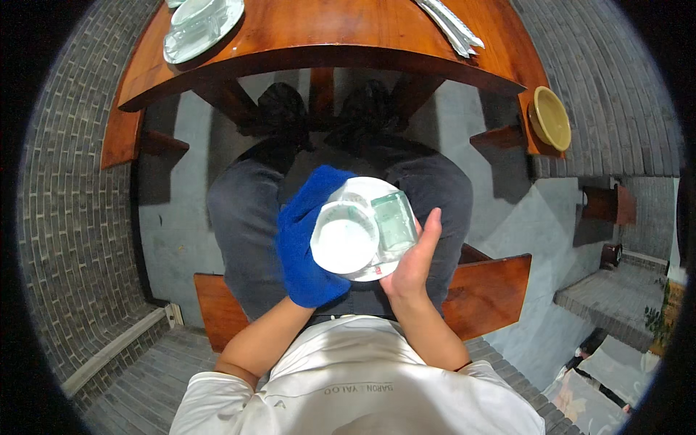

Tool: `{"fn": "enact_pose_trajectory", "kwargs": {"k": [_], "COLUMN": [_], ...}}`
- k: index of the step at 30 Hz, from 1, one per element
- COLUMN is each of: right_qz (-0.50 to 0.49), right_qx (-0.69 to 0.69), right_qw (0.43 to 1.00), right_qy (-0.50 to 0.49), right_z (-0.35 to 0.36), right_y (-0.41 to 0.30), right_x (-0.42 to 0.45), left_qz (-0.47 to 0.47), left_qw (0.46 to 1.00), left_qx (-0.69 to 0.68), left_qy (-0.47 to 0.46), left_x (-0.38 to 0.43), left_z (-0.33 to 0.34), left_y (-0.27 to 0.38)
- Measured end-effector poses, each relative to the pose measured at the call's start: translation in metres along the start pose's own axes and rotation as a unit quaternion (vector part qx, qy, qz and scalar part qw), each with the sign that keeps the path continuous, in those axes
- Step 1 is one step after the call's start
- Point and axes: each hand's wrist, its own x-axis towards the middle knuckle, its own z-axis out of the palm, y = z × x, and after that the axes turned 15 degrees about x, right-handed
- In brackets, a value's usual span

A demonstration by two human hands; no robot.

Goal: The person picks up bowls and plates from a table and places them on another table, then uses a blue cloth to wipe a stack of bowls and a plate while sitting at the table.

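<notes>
Above my lap I hold a white plate [359, 185] with both hands. On it stand a white bowl [345, 237] at the left and a clear glass [393, 220] lying at the right; thin clear film seems to cover part of the set. A blue cloth [304, 234] wraps around the left side of the set and covers my left hand [315, 272], whose fingers are hidden. My right hand [414, 261] is bare and grips the plate's lower right rim, its thumb up beside the glass.
A wooden table [304, 32] stands in front, bearing another dish set [204, 32] at the left and wrapped utensils [451, 27] at the right. A yellow bowl [550, 118] rests on a bench at the right. I sit on a wooden bench [489, 293] near brick walls.
</notes>
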Motion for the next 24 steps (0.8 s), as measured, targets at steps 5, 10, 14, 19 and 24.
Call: {"fn": "enact_pose_trajectory", "kwargs": {"k": [5,10,14,19,24], "right_qz": [-0.066,-0.151,-0.161,-0.195,-0.225], "right_qx": [0.050,0.032,-0.013,-0.114,-0.174], "right_qw": [0.996,0.986,0.984,0.966,0.948], "right_qy": [0.033,-0.068,-0.079,-0.123,-0.140], "right_z": [0.001,0.013,0.015,-0.019,-0.033], "right_y": [0.024,0.054,0.069,0.045,0.035], "right_x": [-0.008,-0.011,-0.010,-0.003,0.000], "left_qz": [-0.067,-0.175,-0.155,-0.148,-0.128], "left_qw": [0.989,0.964,0.978,0.983,0.977], "left_qx": [-0.030,-0.179,-0.114,-0.026,0.078], "left_qy": [0.130,0.086,0.080,0.109,0.150], "left_x": [-0.009,-0.022,-0.015,0.001,0.006], "left_z": [0.024,0.025,0.004,0.004,0.006], "left_y": [0.002,-0.027,-0.019,0.004,0.005]}}
